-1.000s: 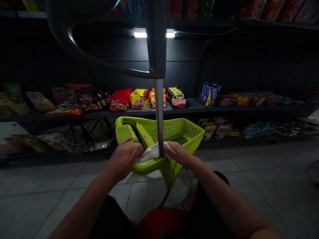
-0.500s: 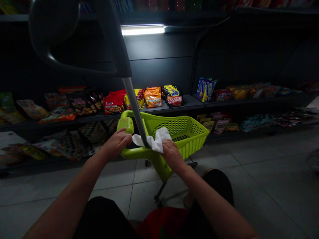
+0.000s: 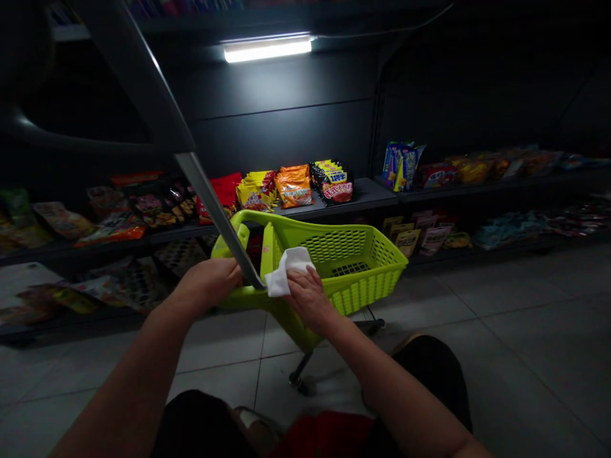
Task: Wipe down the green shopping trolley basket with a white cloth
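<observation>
A green plastic shopping cart [image 3: 382, 277] with a perforated basket stands in front of me. Its grey metal pole [image 3: 214, 203] slants up to the left from the near rim. My right hand [image 3: 310, 296] is closed on a white cloth [image 3: 292, 262] and presses it to the near rim, just right of the pole's foot. Left of the pole, my left hand [image 3: 214, 280] is curled over the green rim near the handle end. Its fingertips are partly hidden behind the rim and pole.
A shelf [image 3: 367, 194] behind the cart holds orange snack packets [image 3: 294, 186], black-and-yellow packets [image 3: 333, 183] and blue packets [image 3: 401, 165]. More bags lie on the lower shelf. A tube light [image 3: 267, 49] glows above. My knees flank the cart on the tiled floor [image 3: 429, 299].
The cloth was stretched round the pole's foot between both hands; now it is bunched under my right hand. My left hand has let go of it and moved onto the rim.
</observation>
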A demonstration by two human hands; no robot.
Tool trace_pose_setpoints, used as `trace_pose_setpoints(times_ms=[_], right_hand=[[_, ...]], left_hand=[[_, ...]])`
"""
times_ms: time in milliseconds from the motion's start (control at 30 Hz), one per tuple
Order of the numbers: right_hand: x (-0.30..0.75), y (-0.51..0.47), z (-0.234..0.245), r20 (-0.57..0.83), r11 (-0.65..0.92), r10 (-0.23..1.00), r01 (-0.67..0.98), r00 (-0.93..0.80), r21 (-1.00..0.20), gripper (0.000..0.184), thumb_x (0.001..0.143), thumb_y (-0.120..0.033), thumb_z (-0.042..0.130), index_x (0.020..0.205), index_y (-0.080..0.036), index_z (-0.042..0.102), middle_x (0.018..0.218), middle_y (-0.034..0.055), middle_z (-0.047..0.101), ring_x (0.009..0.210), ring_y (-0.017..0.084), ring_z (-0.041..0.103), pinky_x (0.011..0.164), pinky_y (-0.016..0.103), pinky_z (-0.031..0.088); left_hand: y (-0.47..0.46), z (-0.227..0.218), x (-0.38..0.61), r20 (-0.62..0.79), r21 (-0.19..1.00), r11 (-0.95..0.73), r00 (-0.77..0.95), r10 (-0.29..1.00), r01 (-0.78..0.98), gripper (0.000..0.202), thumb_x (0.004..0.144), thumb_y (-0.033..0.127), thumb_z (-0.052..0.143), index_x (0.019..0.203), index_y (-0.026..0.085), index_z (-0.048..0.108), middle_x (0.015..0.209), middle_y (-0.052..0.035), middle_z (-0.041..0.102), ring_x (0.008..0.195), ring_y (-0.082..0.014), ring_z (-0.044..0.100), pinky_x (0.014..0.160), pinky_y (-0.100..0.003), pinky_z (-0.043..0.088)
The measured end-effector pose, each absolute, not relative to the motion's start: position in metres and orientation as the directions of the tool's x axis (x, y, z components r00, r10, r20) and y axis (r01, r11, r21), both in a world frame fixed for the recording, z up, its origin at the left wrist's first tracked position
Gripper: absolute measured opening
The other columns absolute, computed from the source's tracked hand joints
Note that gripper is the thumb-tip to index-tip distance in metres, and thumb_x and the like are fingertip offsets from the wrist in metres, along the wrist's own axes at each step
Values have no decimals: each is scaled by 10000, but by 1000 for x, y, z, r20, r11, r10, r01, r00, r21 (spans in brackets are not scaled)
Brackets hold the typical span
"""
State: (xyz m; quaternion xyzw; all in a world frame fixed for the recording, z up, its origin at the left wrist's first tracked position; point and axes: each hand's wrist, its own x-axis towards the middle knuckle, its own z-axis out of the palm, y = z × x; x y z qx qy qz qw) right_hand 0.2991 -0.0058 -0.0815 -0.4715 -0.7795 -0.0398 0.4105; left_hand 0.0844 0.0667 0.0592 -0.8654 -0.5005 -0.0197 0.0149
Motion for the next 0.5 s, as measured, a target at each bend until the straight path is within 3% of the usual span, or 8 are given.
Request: trace_pose_setpoints(times_ms=[133, 300, 400, 500], right_hand=[[348, 8, -107, 639, 463, 746, 837, -189, -292, 273, 956, -251, 605, 1228, -259, 633, 1218, 51, 697, 1170, 218, 586, 1209, 486, 178], [448, -7, -140, 625, 228, 780, 944, -31, -238, 249, 963, -236, 555, 1192, -216, 649, 1139, 85, 714, 1154, 264, 587, 1211, 560, 105], [461, -15, -144, 632, 84, 768, 961, 106, -263, 285, 958, -213, 525, 1217, -183, 641, 1199, 132, 694, 1231, 311, 544, 1191, 624, 82], [406, -12, -131, 640, 178, 766, 937, 59, -300, 258, 955, -221, 535, 1185, -175, 643, 1190, 137, 688, 1203, 297, 554, 1191, 601, 148]], left_hand=[[60, 52, 93, 106, -169, -411, 431, 896, 896, 642, 990, 501, 174, 1005, 190, 735, 903, -145, 754, 841, -304, 718, 678, -349, 482], [58, 41, 89, 143, -254, -403, 446, 884, 880, 689, 1002, 514, 130, 1012, 190, 739, 920, -150, 767, 829, -300, 729, 645, -345, 474], [62, 38, 87, 154, -245, -398, 440, 885, 884, 648, 996, 512, 171, 999, 203, 740, 850, -129, 754, 765, -291, 716, 631, -343, 463], [68, 40, 89, 163, -67, -521, 524, 836, 851, 554, 968, 526, 287, 964, 207, 740, 789, -111, 722, 672, -266, 675, 625, -338, 454]])
